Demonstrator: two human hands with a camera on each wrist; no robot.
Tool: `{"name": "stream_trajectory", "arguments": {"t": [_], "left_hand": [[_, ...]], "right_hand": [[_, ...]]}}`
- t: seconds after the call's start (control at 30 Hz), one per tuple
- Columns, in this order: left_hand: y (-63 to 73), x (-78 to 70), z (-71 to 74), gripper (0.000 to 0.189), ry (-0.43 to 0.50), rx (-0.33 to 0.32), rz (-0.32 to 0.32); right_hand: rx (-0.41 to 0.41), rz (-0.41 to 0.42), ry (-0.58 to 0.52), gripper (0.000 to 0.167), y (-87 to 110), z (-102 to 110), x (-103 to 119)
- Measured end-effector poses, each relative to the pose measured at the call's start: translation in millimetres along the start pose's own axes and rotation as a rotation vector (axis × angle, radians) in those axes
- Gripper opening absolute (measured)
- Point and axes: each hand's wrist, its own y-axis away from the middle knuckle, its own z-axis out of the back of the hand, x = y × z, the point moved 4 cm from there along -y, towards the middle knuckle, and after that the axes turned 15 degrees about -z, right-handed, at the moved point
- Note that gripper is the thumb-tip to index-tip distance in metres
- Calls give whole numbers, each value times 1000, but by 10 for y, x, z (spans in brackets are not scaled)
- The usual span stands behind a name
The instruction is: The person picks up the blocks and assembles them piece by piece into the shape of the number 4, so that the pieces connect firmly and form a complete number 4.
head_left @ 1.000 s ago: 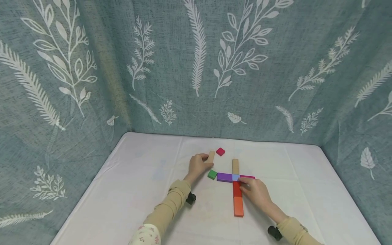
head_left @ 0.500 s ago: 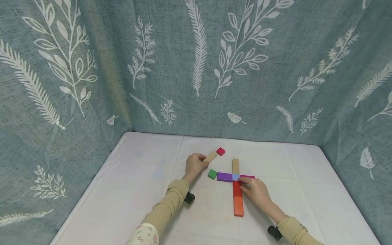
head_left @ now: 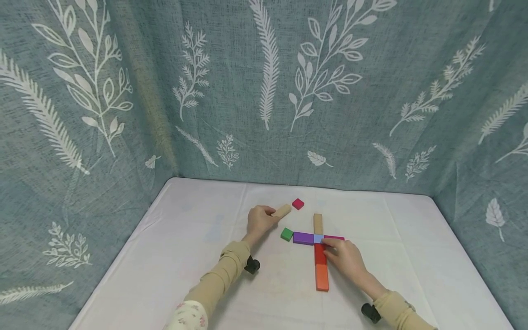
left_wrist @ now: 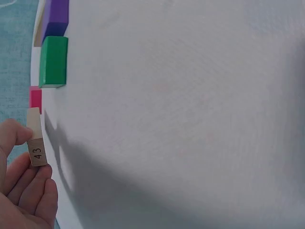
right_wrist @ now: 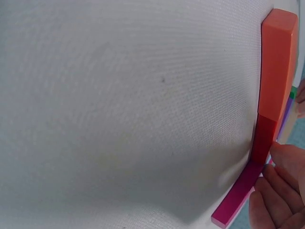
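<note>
My left hand (head_left: 261, 223) pinches a plain wooden block (head_left: 282, 211) between thumb and fingers; the left wrist view shows "43" on the block's end (left_wrist: 38, 152). On the white cloth, several blocks form a cross. A light blue block (head_left: 318, 238) is at its centre, a wooden block (head_left: 317, 223) behind, purple (head_left: 303, 238) to the left and magenta (head_left: 336, 237) to the right. Red (head_left: 320, 254) and orange (head_left: 321, 277) blocks run toward me. My right hand (head_left: 346, 260) rests beside the centre, fingertips touching the light blue and red blocks.
A green block (head_left: 287, 234) sits by the purple block's left end. Farther back lies a crimson block (head_left: 298, 204), turned like a diamond. The white tablecloth (head_left: 206, 220) meets a teal leaf-patterned curtain (head_left: 239, 91) behind and at the sides.
My left hand has shifted slightly left and toward me with the wooden block, which has turned from nearly lengthwise to slanting up to the right. My right hand stays at the cross.
</note>
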Motion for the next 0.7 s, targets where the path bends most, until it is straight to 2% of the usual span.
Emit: {"name": "stream_trajectory", "arguments": {"t": [0.3,0.7], "left_hand": [[-53,-96,15,23,85,33,37],[-84,-330,-14,22,108,53,-37]], "right_hand": [[13,-4,-1,30,8,11,6],[22,-9,9,32,8,-1,4]]}}
